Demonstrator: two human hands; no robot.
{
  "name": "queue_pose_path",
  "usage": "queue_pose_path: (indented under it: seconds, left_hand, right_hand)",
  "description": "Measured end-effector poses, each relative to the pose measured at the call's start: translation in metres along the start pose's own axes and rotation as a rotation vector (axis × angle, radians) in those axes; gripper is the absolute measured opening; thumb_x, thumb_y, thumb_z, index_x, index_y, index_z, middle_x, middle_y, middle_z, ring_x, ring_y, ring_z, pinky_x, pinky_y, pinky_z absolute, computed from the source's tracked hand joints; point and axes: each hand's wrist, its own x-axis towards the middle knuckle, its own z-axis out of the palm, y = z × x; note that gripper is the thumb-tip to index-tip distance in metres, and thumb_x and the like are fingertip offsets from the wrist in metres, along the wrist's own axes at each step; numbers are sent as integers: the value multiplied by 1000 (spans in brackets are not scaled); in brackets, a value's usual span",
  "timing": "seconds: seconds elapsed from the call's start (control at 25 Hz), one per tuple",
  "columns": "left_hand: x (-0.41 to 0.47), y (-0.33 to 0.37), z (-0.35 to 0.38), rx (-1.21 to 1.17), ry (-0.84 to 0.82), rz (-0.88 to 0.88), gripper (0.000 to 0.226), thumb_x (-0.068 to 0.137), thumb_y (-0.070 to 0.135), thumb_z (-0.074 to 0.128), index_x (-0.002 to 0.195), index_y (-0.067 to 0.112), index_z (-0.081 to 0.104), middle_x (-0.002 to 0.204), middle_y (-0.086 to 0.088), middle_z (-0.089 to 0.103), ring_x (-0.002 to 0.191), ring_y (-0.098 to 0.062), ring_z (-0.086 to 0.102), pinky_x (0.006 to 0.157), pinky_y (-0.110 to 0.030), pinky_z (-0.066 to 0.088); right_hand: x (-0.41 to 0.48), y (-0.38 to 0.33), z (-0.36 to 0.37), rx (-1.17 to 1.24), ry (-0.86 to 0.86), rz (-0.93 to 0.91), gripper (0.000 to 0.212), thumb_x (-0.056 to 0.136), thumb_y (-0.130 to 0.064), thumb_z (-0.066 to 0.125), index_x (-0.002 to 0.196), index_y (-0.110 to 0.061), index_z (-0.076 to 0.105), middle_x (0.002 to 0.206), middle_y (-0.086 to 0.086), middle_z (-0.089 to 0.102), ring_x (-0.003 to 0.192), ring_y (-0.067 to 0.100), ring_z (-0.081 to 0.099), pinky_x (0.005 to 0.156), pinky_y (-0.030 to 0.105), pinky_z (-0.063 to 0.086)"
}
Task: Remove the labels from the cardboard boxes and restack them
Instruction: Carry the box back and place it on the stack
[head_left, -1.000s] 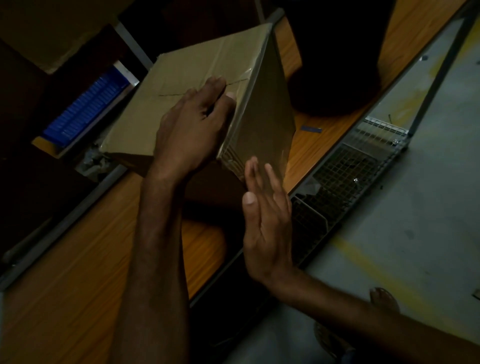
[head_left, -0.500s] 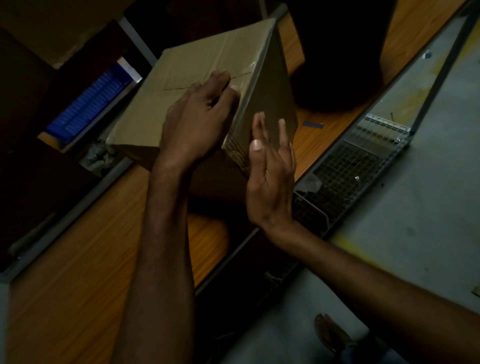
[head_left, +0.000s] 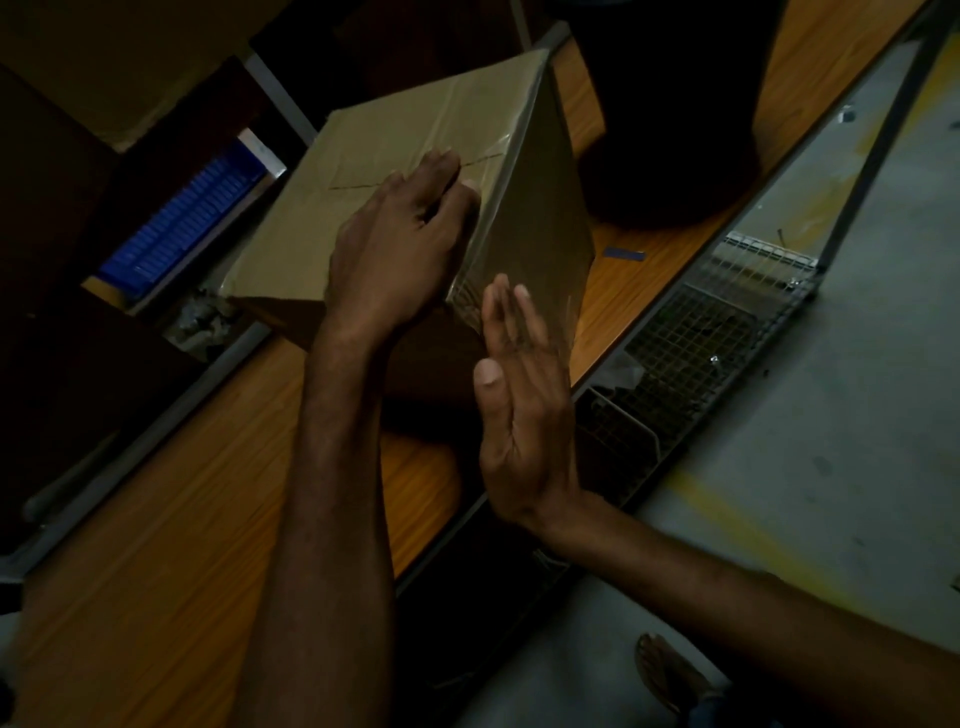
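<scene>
A brown taped cardboard box (head_left: 410, 156) sits tilted on the wooden table (head_left: 156, 545). My left hand (head_left: 395, 249) lies on its top face, with bent fingers gripping the top edge where shiny tape runs. My right hand (head_left: 519, 395) is held flat with straight fingers against the box's near side face (head_left: 545, 208), close to the lower corner. I cannot make out any label in the dim light.
A large dark object (head_left: 675, 130) stands on the table behind the box. A small blue strip (head_left: 623, 254) lies beside it. A blue ribbed crate (head_left: 192, 223) sits at left. A wire mesh rack (head_left: 701, 338) hangs off the table's right edge above the concrete floor (head_left: 831, 441).
My right hand slid up the box's side face, then came back down toward the lower corner. My left hand kept its place on the top edge.
</scene>
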Motion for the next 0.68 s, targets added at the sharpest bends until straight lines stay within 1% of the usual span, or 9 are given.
queue_pose_path:
  seconds: [0.04,0.12,0.2,0.32,0.36,0.44,0.48,0.6,0.68]
  left_hand:
    - [2,0,0,1,-3,0,52,105,57,34,155,42,36,165,18,28,153,-11,24,124,-50,20]
    - [3,0,0,0,-8,6,52,105,58,34,154,42,36,164,19,29,153,-10,22,125,-50,18]
    - [2,-2,0,-2,0,8,52,104,59,33,154,43,36,164,19,29,153,-10,22,124,-52,18]
    - [2,-4,1,5,-1,10,53,104,60,32,154,43,35,164,18,29,153,-11,23,123,-53,20]
    - [3,-4,1,-5,-5,11,54,103,61,32,154,44,36,164,18,29,152,-11,25,123,-54,21]
    - [5,-4,1,-15,-9,12,56,101,63,32,153,44,36,164,18,31,151,-12,28,122,-54,24]
    - [5,-4,1,-20,-7,10,56,101,63,32,153,44,36,164,18,31,151,-12,29,121,-54,24]
    - [3,-5,1,-30,-11,7,57,99,63,32,153,43,37,164,16,31,151,-13,29,121,-55,25]
    - [4,-5,1,-35,-11,10,57,100,63,32,153,43,37,164,17,31,151,-12,28,122,-55,24]
  right_hand:
    - [10,3,0,38,22,21,56,109,-27,26,160,-4,33,168,9,32,160,20,20,125,52,27]
    - [27,0,2,125,56,129,54,110,-26,25,158,-3,35,167,10,34,159,18,22,125,52,28]
    - [14,-5,5,167,62,132,54,110,-23,25,159,-2,34,168,11,32,159,18,21,125,52,28]
    - [-2,-3,2,123,0,64,54,110,-23,26,160,-2,32,169,10,30,159,18,21,126,50,27]
    - [9,4,2,112,7,90,55,110,-25,25,160,-3,32,169,9,30,159,18,20,127,47,25]
    - [27,6,2,66,25,197,56,111,-30,24,161,-6,30,170,6,28,160,17,16,129,38,19]
    - [25,4,3,51,39,204,56,111,-30,24,162,-7,30,170,5,27,161,16,14,129,36,18]
    - [-11,-2,1,-14,10,97,55,110,-27,25,161,-10,33,169,1,31,160,14,14,128,42,19]
    - [-1,10,-1,-41,24,125,54,110,-30,24,161,-16,34,168,-4,32,160,12,13,128,49,16]
